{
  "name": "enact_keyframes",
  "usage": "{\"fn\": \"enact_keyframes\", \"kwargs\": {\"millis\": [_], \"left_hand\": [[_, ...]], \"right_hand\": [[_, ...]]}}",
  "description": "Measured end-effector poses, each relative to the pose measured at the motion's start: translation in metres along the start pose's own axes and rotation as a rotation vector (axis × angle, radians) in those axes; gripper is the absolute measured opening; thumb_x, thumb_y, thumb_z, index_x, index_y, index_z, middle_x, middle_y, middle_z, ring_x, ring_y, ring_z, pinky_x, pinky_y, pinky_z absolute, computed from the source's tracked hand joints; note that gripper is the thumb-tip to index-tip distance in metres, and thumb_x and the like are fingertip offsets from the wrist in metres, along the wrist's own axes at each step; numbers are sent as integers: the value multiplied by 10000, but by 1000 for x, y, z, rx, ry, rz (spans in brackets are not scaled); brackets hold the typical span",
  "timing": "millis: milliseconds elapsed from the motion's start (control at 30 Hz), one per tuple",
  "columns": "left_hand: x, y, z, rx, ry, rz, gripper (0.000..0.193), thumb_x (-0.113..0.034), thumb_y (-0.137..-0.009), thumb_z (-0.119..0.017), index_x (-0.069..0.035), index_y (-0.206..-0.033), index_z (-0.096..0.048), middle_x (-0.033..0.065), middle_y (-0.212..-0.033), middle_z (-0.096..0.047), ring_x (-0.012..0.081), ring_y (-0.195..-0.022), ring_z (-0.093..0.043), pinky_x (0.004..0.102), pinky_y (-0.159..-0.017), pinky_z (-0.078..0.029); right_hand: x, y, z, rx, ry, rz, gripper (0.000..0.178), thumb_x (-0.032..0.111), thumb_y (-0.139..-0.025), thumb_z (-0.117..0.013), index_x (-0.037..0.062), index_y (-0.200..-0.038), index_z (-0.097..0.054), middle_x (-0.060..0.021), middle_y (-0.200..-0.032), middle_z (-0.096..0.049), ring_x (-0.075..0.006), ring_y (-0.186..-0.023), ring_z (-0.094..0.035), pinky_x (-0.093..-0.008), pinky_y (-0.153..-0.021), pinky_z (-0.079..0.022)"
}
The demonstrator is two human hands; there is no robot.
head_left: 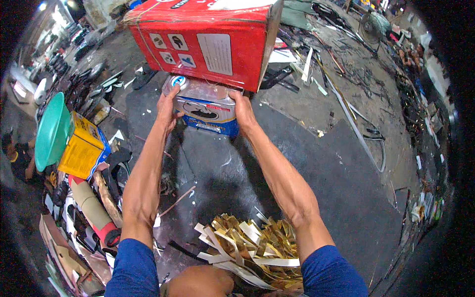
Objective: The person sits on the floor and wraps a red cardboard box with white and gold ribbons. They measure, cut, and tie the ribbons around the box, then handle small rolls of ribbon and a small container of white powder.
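Both my arms stretch forward to a rectangular metal tin (212,116) in silver, white and blue, with a round cap on its top. My left hand (169,108) grips its left side, the thumb by the cap. My right hand (241,114) is closed on the right side, thumb over the upper edge. Just beyond the tin, a large red cardboard box (210,42) with string round it overhangs the tin's far edge; whether it rests on the tin, I cannot tell. The tin's underside is hidden.
A dark sheet (316,193) covers the ground. Gold and white strips (252,242) lie in a heap near my knee. At left, a green basin (52,131) leans against a yellow-and-blue tin (84,148), with scrap below. A fan (373,27) stands far right.
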State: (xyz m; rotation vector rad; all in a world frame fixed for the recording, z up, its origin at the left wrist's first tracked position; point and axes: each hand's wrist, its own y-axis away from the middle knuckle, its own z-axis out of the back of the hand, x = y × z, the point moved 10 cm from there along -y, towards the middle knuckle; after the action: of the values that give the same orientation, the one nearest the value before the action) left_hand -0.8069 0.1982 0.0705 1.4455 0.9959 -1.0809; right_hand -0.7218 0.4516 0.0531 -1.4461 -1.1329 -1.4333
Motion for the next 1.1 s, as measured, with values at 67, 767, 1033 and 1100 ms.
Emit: {"fn": "enact_keyframes", "kwargs": {"millis": [67,767,1033,1100], "left_hand": [[-2,22,-6,-19,28,-7,688,-521,-881,-714,-237,-1463,-483,39,-1442,-528,261,-1242,-545,536,-876,-483],[80,238,-191,247,143,83,459,-335,-900,-758,-154,-1290,-597,-7,-1208,-647,160,-1085,-594,392,-857,-477],[115,359,-275,443,129,157,497,-221,-909,-750,-174,-1363,-550,-10,-1209,-635,146,-1081,-582,386,-872,-480],[119,376,-283,472,92,197,485,-205,-915,-742,-169,-1359,-551,-6,-1218,-628,145,-1081,-581,388,-879,-480]], "right_hand": [[6,14,7,-35,57,27,611,467,-894,-524,-105,-1021,-698,-277,-1016,-712,-363,-961,-676,-439,-910,-466],[17,303,228,-216,225,-126,415,294,-856,-571,-39,-1088,-655,-87,-1019,-656,-188,-881,-548,-336,-784,-435],[22,442,326,-425,315,-227,393,347,-864,-570,-22,-792,-684,-41,-735,-583,-137,-719,-477,-315,-645,-381],[23,468,329,-408,293,-175,350,320,-868,-552,-1,-808,-676,-11,-732,-544,-118,-701,-444,-318,-617,-340]]}}
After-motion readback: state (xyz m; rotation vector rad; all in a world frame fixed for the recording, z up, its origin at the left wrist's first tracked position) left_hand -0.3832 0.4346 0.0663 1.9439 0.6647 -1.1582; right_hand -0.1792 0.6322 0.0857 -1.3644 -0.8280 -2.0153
